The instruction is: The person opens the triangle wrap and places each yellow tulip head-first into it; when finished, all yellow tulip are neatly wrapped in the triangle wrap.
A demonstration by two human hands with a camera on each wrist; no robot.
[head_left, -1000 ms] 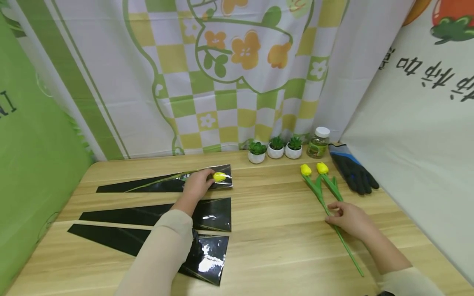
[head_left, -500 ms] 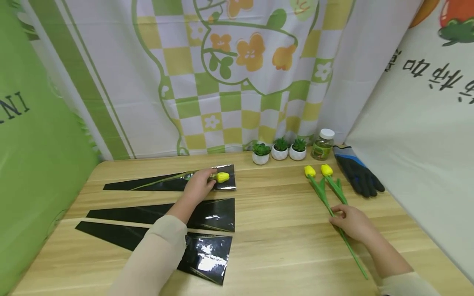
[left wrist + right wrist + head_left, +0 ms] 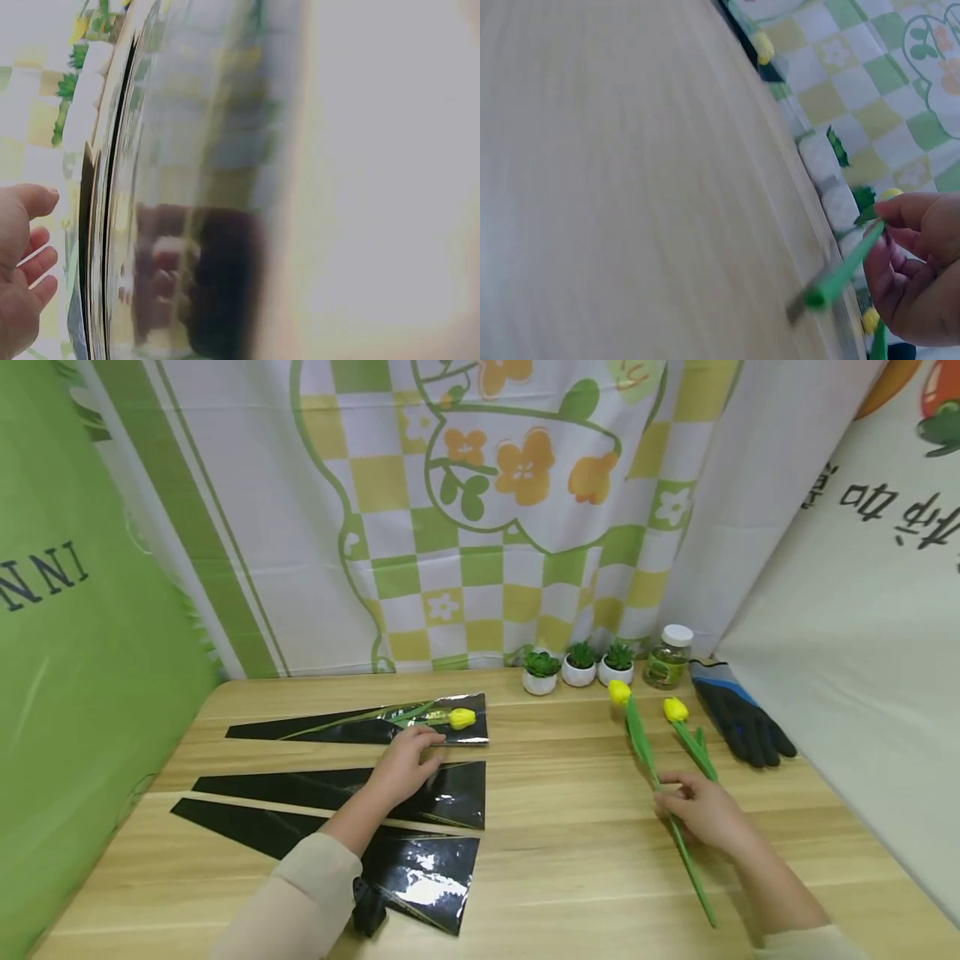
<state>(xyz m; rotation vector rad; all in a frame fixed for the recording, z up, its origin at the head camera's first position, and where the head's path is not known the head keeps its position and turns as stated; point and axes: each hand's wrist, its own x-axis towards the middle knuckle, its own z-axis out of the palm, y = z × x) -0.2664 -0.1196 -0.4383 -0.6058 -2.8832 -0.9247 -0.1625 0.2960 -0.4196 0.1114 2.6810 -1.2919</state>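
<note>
We find the first yellow tulip (image 3: 640, 742) raised at the table's right side, its green stem pinched between the right hand's (image 3: 705, 814) thumb and fingers. A second tulip (image 3: 692, 745) lies just beside it. The left hand (image 3: 408, 767), fingers relaxed and grasping nothing, is over the black sleeves, near a third tulip (image 3: 462, 718). That bloom lies in or on the top sleeve (image 3: 258, 731); we cannot tell which. Below lie the middle sleeve (image 3: 461, 793) and bottom sleeve (image 3: 431, 881). We note three white pots (image 3: 540, 683) holding green plants, a lidded jar (image 3: 666, 668), contents unclear, and a dark glove (image 3: 742, 722). All stand or lie on a wooden table (image 3: 555, 877) before a checked curtain (image 3: 480, 568).
</note>
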